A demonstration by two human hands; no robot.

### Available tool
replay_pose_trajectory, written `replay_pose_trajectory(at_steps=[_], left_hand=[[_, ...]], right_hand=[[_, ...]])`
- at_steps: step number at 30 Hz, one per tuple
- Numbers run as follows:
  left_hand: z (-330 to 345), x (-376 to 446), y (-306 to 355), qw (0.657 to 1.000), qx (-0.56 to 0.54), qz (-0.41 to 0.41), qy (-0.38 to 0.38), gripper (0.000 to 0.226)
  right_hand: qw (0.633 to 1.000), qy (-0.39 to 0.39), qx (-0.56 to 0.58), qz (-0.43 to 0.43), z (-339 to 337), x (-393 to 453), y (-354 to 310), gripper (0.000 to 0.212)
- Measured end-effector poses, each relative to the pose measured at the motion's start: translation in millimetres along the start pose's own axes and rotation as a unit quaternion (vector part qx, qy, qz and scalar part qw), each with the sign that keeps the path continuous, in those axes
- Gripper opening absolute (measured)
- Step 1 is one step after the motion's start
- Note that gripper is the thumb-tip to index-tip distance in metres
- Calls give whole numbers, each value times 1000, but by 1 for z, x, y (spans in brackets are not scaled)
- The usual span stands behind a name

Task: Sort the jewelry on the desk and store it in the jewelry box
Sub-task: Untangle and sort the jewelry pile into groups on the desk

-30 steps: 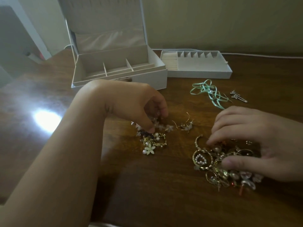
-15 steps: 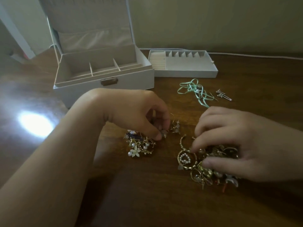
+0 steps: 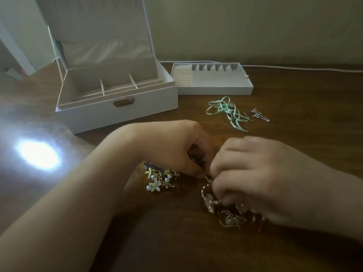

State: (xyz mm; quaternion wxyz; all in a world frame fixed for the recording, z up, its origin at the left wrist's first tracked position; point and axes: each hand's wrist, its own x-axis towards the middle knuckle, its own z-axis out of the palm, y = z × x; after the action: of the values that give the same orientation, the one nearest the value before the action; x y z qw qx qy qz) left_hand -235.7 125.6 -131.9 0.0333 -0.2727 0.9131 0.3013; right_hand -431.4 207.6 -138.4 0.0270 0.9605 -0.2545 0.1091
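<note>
Head view, near to far. Dark wooden worktop (image 3: 294,107). Right hand (image 3: 261,179) lies over a tangled heap of gold and pearl jewelry (image 3: 225,211), fingers curled down into it; exactly which piece they pinch cannot be told. Left hand (image 3: 172,150) just beside it, fingertips nearly touching the right's, thumb and fingers curled on a small dark piece hidden in the grasp. Second cluster (image 3: 159,178), gold with pearls and a white flower, sits under the left wrist. Farther: mint ribbon piece (image 3: 225,112), with a pair of small silver earrings (image 3: 259,114) just beside it. Farthest: white jewelry box (image 3: 117,112), lid upright, compartments bare; its removed tray (image 3: 214,89) alongside; white cable (image 3: 304,69) along the wall
</note>
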Motion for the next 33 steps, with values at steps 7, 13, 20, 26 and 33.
replay_pose_trajectory(at_steps=[7,13,20,26,33], left_hand=[[-2,-3,-3,1000,-18,-14,-1,12],[-3,-4,-2,1000,-7,-19,-12,13],[0,0,3,999,-40,-6,35,18],[-2,-3,0,995,-28,9,93,15],[-25,-21,-40,974,-61,-69,208,6]], right_hand=[[948,47,249,191,-23,-19,27,10],[977,-38,130,167,-10,-20,35,12],[940,62,216,258,-9,-13,28,18],[887,52,329,321,-24,-25,38,22],[906,11,270,326,-21,-28,40,38]])
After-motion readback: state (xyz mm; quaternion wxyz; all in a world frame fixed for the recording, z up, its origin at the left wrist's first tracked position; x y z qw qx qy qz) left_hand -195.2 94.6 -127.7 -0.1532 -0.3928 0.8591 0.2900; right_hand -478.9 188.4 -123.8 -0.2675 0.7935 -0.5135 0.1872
